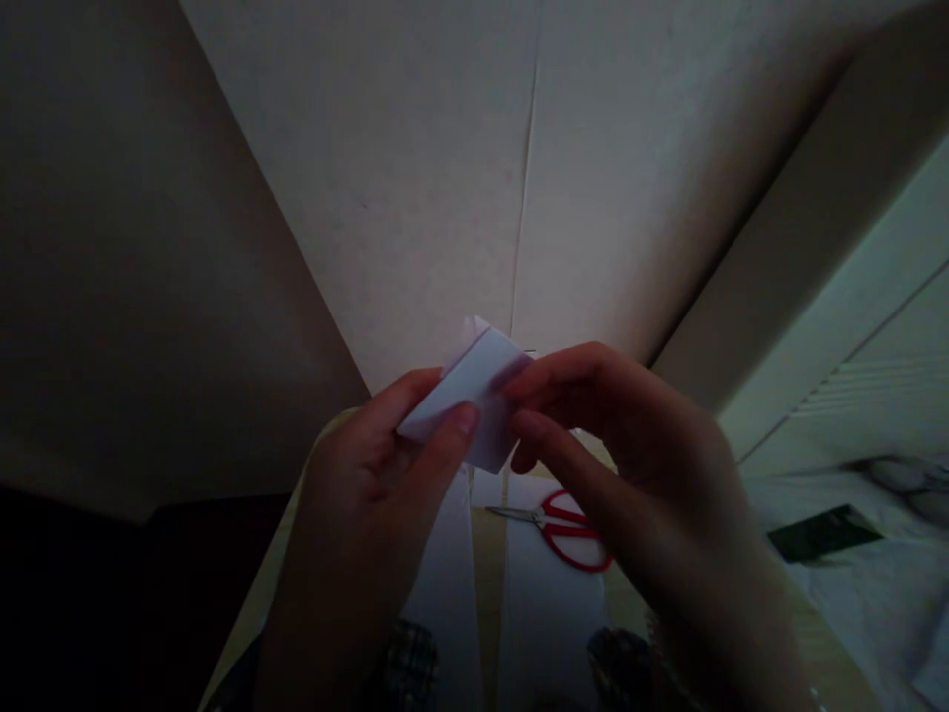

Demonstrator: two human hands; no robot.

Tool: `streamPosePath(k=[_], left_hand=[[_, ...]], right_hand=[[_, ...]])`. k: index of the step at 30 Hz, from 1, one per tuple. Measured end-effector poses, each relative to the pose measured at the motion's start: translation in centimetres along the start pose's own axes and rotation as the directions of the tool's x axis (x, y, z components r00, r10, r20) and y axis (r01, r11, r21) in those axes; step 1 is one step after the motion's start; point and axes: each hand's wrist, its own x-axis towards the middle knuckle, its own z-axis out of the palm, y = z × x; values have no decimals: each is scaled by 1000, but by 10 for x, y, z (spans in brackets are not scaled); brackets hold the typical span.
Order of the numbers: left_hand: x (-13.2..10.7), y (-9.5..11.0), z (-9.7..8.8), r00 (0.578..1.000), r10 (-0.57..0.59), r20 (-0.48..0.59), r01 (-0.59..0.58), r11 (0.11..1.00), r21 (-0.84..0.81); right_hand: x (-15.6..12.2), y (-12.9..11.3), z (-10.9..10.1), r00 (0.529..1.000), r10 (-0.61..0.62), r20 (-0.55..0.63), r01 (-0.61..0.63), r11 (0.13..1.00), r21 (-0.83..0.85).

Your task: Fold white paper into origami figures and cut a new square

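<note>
A small folded piece of white paper is held up above a wooden table. My left hand grips its lower left side, with the thumb lying flat on the front and the fingers behind. At the right edge of the paper, my right hand has its bent index finger and thumb touching it; how firmly they pinch is hard to see in the dim light. Below the hands, scissors with red handles lie on white paper, their blades pointing left, partly covered by my right hand.
Another white sheet lies on the left of the table, a strip of wood showing between the sheets. A pale wall rises right behind the table. To the right are white fabric and a dark green flat item.
</note>
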Motion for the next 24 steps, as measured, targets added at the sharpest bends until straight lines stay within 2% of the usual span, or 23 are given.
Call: streamPosePath(k=[3,5,9,11,16,21,24], left_hand=[[0,-3,-2,995,-100,-7,100,994,-39],[2,-4,-2,991,-130,10,130,989,-75],[4,-4,-2,993,-92,77,99,991,-91],[4,-4,-2,992,-56,112,63,996,-67],[4,-4,-2,984,-23,178,27,999,-17],[5,2,2,984,-82,157,86,996,-22],[5,6,2,987,-81,138,81,997,4]], right_hand=[[0,4,-6,984,-14,-180,-9,992,-123],[1,8,-10,976,-25,-216,-13,985,-173],[4,10,-14,998,2,-59,-13,982,-187],[4,9,-13,1000,-1,-16,-2,984,-178],[4,6,-9,1000,-9,-10,7,988,-155],[1,5,-10,999,2,-49,-11,984,-176],[-1,3,-10,999,-11,-44,3,984,-176]])
